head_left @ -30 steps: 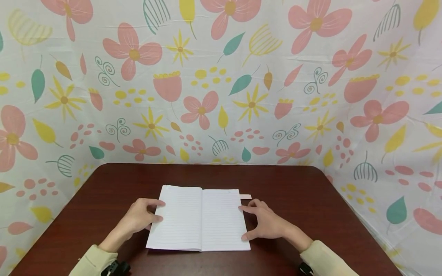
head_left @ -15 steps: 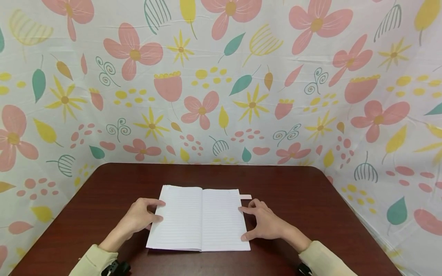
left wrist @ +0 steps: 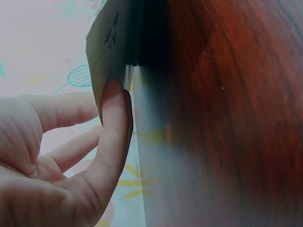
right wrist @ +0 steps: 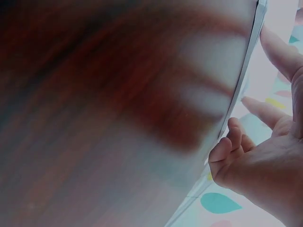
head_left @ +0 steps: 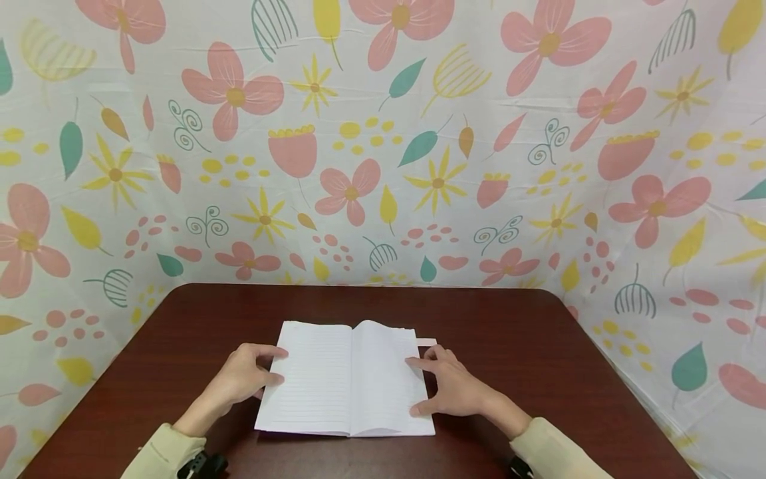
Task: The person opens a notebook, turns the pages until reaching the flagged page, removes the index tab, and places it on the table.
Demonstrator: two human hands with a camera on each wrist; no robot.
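Observation:
An open notebook with lined white pages lies on the table before me. My left hand holds its left edge, with thumb and index finger on the page. In the left wrist view, another finger of that hand lies against the notebook's cover, which bears dark handwriting. On the right page, my right hand presses with index fingertip and thumb tip set apart. That page bulges up near the spine. The other right fingers curl beside the notebook's edge in the right wrist view.
The notebook lies on a dark brown wooden table. A pale pink tab sticks out past its right edge. A white cloth with flowers and leaves hangs behind and around the table.
My right fingertips have slid a little to the left over the right page, and the page, flat before, now bulges near the spine. My left hand keeps its hold.

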